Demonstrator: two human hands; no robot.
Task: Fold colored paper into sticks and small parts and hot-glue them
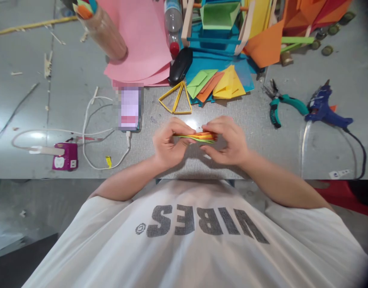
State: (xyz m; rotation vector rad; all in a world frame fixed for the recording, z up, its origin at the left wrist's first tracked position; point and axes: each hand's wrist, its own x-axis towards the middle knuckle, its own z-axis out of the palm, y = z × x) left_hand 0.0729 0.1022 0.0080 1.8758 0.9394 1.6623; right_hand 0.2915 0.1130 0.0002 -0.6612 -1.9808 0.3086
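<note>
Between my two hands, just above the table's near edge, is a small stack of folded paper (202, 137), orange and yellow with green along the underside. My left hand (172, 143) pinches its left end between thumb and fingers. On the right end, the fingers of my right hand (227, 141) rest along the top edge, with the thumb lower and apart from the stack. Just beyond the hands lie two yellow paper triangles (182, 100) side by side. Folded green, orange and yellow paper pieces (229, 86) overlap to their right.
Pliers (287, 105) and a blue glue gun (328, 106) lie at right. A phone (130, 108) with a white cable (85, 138) and a purple adapter (65, 157) are at left. Pink paper (142, 40), a bottle (173, 24) and a paper-and-wood structure (220, 18) stand behind.
</note>
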